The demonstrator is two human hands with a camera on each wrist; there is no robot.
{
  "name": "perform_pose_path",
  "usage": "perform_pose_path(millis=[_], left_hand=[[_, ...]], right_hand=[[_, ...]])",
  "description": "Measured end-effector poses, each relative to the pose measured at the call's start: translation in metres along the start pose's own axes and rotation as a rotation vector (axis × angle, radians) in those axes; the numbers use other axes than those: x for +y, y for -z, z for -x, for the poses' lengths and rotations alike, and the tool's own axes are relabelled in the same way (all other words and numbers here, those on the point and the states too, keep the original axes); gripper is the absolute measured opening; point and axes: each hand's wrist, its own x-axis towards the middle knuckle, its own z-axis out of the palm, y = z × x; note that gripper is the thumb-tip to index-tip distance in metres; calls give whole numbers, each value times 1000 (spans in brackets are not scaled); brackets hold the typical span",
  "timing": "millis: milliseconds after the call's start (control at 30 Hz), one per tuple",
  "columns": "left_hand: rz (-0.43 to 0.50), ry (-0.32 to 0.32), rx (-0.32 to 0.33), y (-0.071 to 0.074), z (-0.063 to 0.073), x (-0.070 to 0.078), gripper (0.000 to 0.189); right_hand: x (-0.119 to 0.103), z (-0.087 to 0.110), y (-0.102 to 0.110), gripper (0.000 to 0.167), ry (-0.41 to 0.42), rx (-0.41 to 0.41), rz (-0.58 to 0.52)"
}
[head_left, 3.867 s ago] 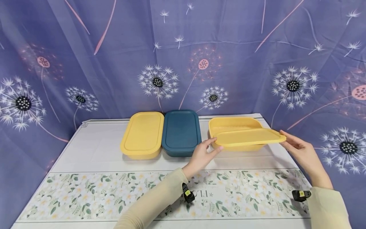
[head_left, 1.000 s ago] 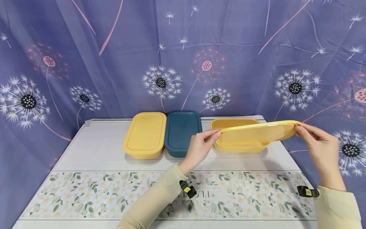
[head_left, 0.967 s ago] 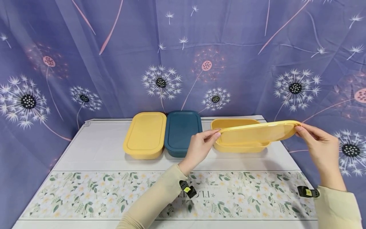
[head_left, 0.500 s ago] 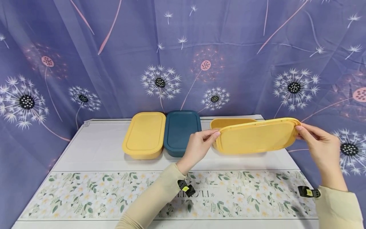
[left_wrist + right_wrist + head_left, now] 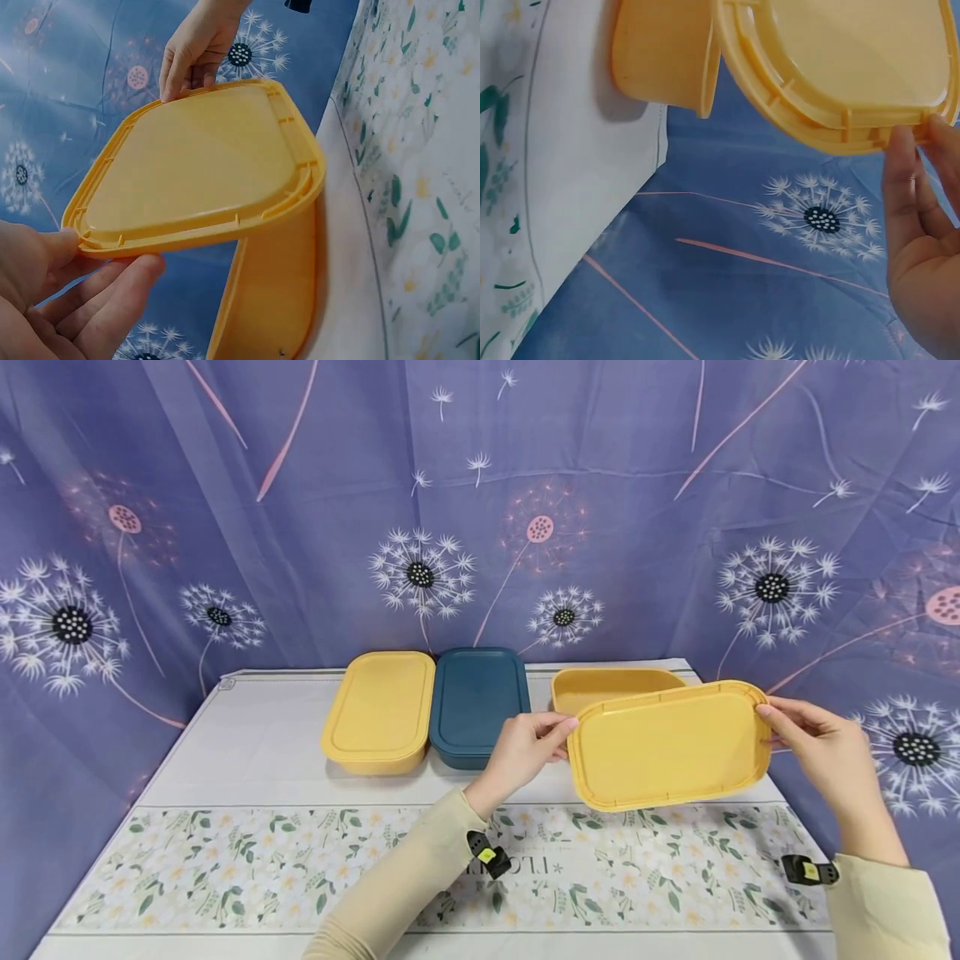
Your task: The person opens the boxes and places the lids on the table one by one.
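Note:
A yellow lid (image 5: 671, 745) is held up between both hands, its ribbed underside turned toward the head camera. My left hand (image 5: 525, 750) pinches its left end, thumb on the underside. At the opposite end my right hand (image 5: 828, 756) pinches the rim the same way. Behind the lid stands a lidless yellow container (image 5: 615, 681), mostly hidden in the head view. The left wrist view shows the lid (image 5: 202, 154) tilted above the container (image 5: 277, 285). In the right wrist view the container's end (image 5: 667, 56) appears beside the lid.
To the left, a yellow container with its lid on (image 5: 380, 710) stands beside a dark blue lidded container (image 5: 480, 706). They sit on a white table cover (image 5: 255, 735) with a floral band (image 5: 262, 868). A purple dandelion-print curtain (image 5: 315, 527) hangs behind.
The lid has been raised off the container's front and turned from nearly flat to underside toward the camera. In the last half second both hands lowered it and brought it closer.

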Motion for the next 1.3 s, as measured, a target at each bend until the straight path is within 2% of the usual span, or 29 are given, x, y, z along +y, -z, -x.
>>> perform_pose_path(millis=[233, 467, 600, 767, 1033, 1300], left_hand=[[-24, 58, -38, -4, 1, -13, 29], [-5, 119, -47, -12, 6, -25, 28], [-10, 136, -56, -14, 7, -32, 29], [-27, 153, -71, -17, 9, -38, 28], [-26, 170, -86, -21, 12, -43, 28], [23, 239, -122, -24, 10, -48, 30]], right_hand=[[10, 1, -3, 34, 27, -97, 53], [17, 3, -5, 48, -5, -151, 166], [23, 4, -6, 49, -11, -231, 218], [28, 4, -8, 46, 20, -331, 282], [31, 4, -10, 45, 43, -369, 327], [36, 5, -14, 42, 44, -383, 349]])
